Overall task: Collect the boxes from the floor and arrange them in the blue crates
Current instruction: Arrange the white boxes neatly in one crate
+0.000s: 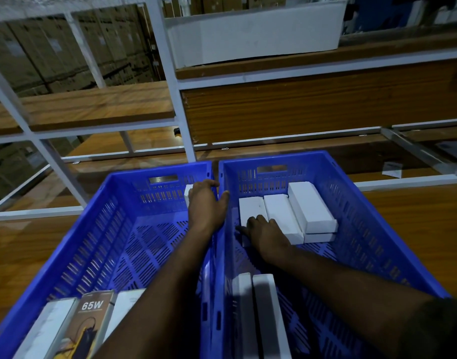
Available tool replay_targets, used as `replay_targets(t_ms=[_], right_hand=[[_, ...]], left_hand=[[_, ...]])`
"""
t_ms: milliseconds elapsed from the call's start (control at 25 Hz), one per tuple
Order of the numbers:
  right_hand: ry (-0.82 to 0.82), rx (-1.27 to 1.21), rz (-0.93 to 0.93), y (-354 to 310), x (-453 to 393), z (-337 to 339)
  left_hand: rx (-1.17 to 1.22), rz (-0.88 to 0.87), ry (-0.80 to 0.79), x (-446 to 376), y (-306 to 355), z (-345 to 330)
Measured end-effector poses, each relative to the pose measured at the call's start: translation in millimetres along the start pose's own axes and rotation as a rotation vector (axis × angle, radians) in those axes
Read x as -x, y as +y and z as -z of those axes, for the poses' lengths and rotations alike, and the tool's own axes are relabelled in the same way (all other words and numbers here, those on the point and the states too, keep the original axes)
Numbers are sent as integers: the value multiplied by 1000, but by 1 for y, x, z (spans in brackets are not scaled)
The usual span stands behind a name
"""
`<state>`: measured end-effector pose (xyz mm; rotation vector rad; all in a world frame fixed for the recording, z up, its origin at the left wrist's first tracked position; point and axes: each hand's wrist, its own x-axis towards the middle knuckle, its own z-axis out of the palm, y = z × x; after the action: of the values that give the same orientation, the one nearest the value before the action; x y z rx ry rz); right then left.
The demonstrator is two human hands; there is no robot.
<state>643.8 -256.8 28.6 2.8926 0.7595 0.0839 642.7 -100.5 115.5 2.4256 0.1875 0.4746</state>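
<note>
1. Two bare arms reach forward from the bottom of the view, one into each of two blue crates that sit side by side, touching.
2. At the near end of the left crate (74, 255) lie a few boxes in a row – one is a dark box marked 65W (92, 320), with a white box (45, 330) on its left and another on its right.
3. At the near end of the right crate (377, 229) two long white boxes (263, 320) stand on edge, side by side.
4. At the far end of the right crate are more white boxes. Two lie flat next to each other (279, 213), and one more (310, 207) sits on top of another at the right.
5. The right hand (267, 234) rests on the near end of the leftmost flat box (250, 207). Its fingers are spread a little and lie on the box top – they do not wrap around it.
6. The left hand (205, 203) is at the far right corner of the left crate, by the wall the two crates share. Its fingers curl around a small white box (188, 191), and the thumb sticks out over the wall.
7. Both crates sit on a brown wooden surface (416, 229).
8. Behind them is a white metal rack (170, 73) with wooden shelves, and a big white box (255, 35) sits on a high shelf.
</note>
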Motion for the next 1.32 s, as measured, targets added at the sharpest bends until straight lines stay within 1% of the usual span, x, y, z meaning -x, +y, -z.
replay_targets(t_ms=[80,120,160,200,240,320,400,440,480,560,680,800,880,960,1040,1120,1160,1240,1320], right_hand=[[79,-204,-76,8,3,11],[95,-290,-114,13,5,19],[78,-384,-152,18,8,29],[16,-474,-180,21,11,39],[-97,-544,-186,23,16,48],[-389,-674,-170,19,28,64],[-638,-832,-190,10,45,70],[-721,-874,-199,6,53,73],[-771,-883,-196,3,60,74],[-794,-881,-213,1,68,74],[-752,-883,-304,1,70,68],[-690,-784,-313,5,67,66],[-561,-778,-345,15,62,73],[-388,-868,-448,32,56,80],[-169,-1014,-531,49,50,83],[67,-1198,-569,60,49,80],[154,-1289,-594,63,50,79],[229,-1409,-642,68,52,76],[262,-1452,-662,71,52,76]], left_hand=[[-14,-7,1,1,1,1],[-16,-8,-2,1,2,2],[-16,-12,-7,1,2,2],[-16,-20,-6,1,3,2],[-22,-32,-2,2,3,2],[-51,-59,16,2,4,2],[-72,-88,24,3,4,2],[-73,-103,23,5,5,2],[-73,-118,21,7,6,2],[-90,-154,20,9,9,3],[-160,-220,-23,11,13,4],[-184,-267,-48,12,15,3],[-156,-293,-45,12,15,3],[-82,-327,-58,13,17,1],[33,-344,-127,17,24,-2],[132,-320,-232,21,31,-6],[153,-306,-257,22,33,-7],[172,-280,-284,21,33,-8],[181,-258,-318,22,33,-8]])
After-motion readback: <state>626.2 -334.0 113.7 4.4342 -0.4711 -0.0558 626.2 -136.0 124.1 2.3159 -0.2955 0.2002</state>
